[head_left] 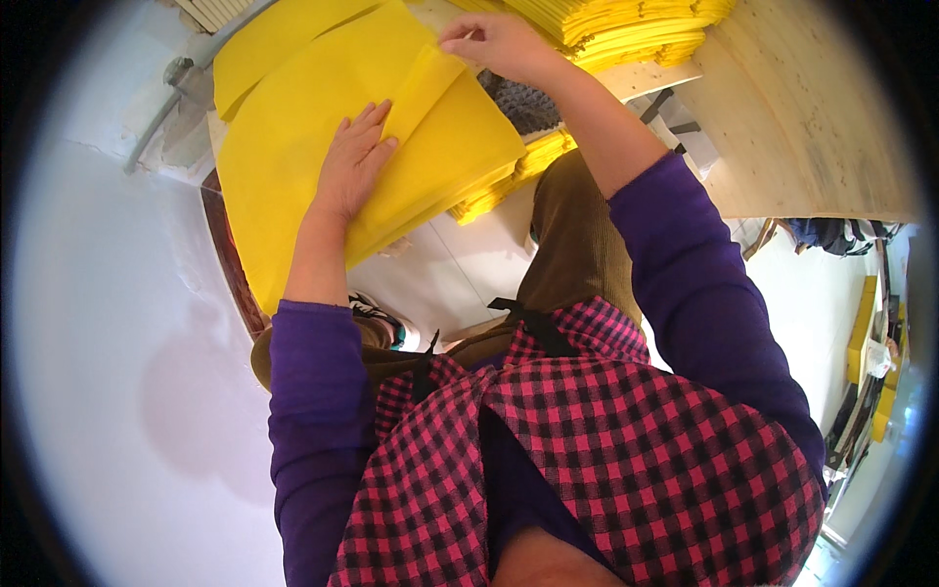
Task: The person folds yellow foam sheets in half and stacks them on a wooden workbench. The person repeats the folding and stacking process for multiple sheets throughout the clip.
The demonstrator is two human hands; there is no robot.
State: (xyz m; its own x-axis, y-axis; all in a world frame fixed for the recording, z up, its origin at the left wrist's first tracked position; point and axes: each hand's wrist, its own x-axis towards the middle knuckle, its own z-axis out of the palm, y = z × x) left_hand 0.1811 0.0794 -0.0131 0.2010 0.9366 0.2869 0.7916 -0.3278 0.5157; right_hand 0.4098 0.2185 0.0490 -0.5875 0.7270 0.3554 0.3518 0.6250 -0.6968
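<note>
A broad stack of thin yellow sheets [264, 186] lies in front of me, tilted toward the upper left. My left hand [354, 168] rests flat on the top of it, fingers apart. At the right side, one sheet's edge is folded over into a narrow yellow flap [423, 90]. The upper end of this flap is pinched between the thumb and fingers of my right hand [501, 47]. Whether the sheets are cloth or paper I cannot tell.
Folded yellow pieces [646, 34] are piled at the upper right, and more yellow pieces [543, 155] sit lower down. Between them is a dark grey knobbly fabric [523, 106]. A wooden panel [812, 108] stands on the right, a white wall [127, 323] on the left.
</note>
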